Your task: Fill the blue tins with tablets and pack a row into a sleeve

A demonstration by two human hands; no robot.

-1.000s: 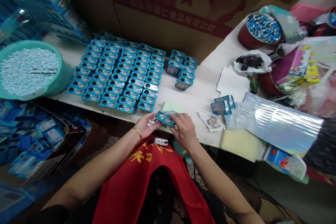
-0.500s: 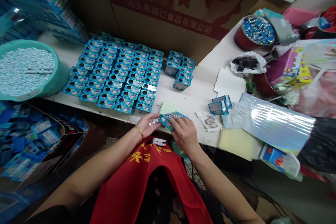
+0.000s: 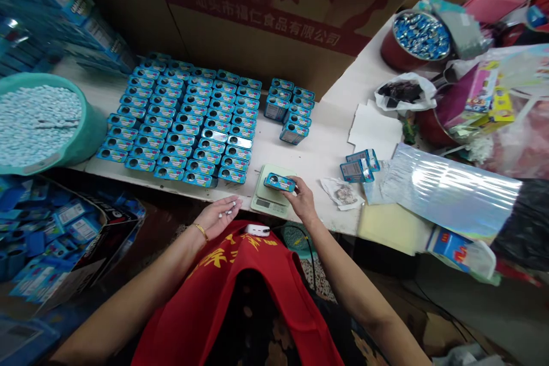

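Observation:
My right hand [image 3: 301,199] grips the right end of a small blue candy box [image 3: 278,182] with a round dark hole in its top. The box is at a pale green digital scale [image 3: 258,199] near the table's front edge. To the left, my left hand [image 3: 217,217] is turned palm up at the table edge, fingers partly curled around a few small white candies [image 3: 227,213]. Rows of similar blue boxes [image 3: 184,148] stand upright behind the hands, and a smaller group of boxes [image 3: 295,132] stands beyond the scale.
A teal basin [image 3: 88,126] full of white candies sits at the left, above a carton [image 3: 115,211] of blue boxes. A large cardboard box [image 3: 257,46] rises behind. Blue packs [image 3: 358,170], crumpled paper [image 3: 343,194], silvery sheets [image 3: 454,194] and a red pot [image 3: 390,57] are to the right.
My right hand has moved the candy box from over my left palm onto or just above the scale, levelling it. My left hand has drawn left, still with candies.

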